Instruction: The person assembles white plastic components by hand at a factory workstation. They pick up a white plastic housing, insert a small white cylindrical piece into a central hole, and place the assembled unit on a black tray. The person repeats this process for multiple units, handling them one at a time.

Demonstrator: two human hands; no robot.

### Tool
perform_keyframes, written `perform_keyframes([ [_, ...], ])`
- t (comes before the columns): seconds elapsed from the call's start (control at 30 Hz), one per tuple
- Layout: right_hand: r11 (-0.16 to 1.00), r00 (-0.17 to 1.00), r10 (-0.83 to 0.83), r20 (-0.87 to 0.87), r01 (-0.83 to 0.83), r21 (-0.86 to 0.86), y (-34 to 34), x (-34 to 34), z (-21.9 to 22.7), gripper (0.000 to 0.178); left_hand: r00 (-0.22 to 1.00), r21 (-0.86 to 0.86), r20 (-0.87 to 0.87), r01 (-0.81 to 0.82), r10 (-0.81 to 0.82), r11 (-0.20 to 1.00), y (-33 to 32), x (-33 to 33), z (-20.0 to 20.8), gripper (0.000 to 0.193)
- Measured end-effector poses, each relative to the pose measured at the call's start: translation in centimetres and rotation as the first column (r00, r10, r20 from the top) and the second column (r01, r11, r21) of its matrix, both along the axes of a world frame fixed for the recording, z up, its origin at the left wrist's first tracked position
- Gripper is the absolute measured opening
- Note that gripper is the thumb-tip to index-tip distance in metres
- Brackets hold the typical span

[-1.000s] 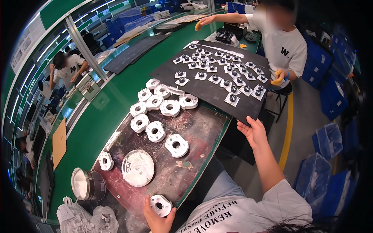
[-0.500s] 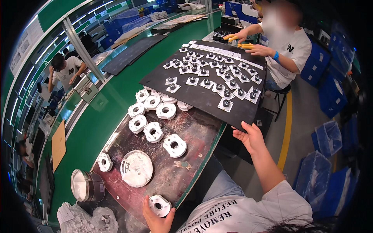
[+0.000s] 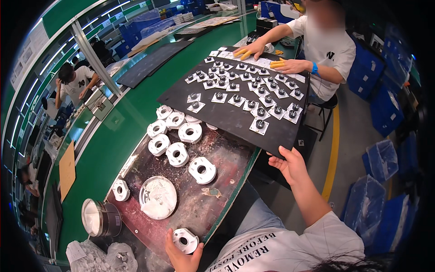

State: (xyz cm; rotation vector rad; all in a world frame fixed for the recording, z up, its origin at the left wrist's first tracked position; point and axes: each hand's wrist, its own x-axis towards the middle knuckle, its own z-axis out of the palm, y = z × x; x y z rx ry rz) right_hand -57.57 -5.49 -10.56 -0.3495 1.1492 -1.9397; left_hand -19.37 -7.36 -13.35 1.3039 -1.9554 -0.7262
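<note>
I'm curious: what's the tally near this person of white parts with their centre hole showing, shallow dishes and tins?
Loose white parts, hole showing: 8
White part in the left hand: 1
Shallow dish: 1
Tin: 1
Total: 11

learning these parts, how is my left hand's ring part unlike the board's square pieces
The ring part is rounded, with an open centre; the square pieces have dark, raised centres. The left hand holds the ring part; the square pieces lie on the black board. Both show white.
</note>
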Motion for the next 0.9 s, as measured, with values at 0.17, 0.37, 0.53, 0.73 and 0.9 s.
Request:
perform_keyframes([
  [0.17,1.000,1.000,0.006,-0.004,-0.006,0.006,0.3,0.4,0.4,0.024,1.000,0.007,0.019,-0.004,0.004,1.000,0.1,-0.2,0.4,0.103],
  [0.37,1.000,1.000,0.014,-0.001,-0.014,0.006,0.4,0.9,0.8,0.025,0.999,-0.006,0.043,-0.006,0.006,1.000,0.2,-0.3,0.6,0.103],
  [0.53,1.000,1.000,0.016,0.008,-0.016,0.014,0.5,1.2,1.1,0.026,1.000,0.004,0.026,-0.010,0.010,1.000,0.4,-0.4,0.8,0.103],
  [0.73,0.995,0.995,0.091,0.050,-0.089,-0.033,0.3,0.2,0.5,0.034,1.000,0.029,0.005,-0.010,0.010,1.000,0.3,-0.7,0.9,0.105],
  [0.9,0.992,0.984,-0.043,0.170,0.062,-0.110,-0.6,-2.3,-0.6,0.043,0.999,0.092,-0.028,-0.021,0.024,0.996,0.1,-0.4,0.6,0.109],
])
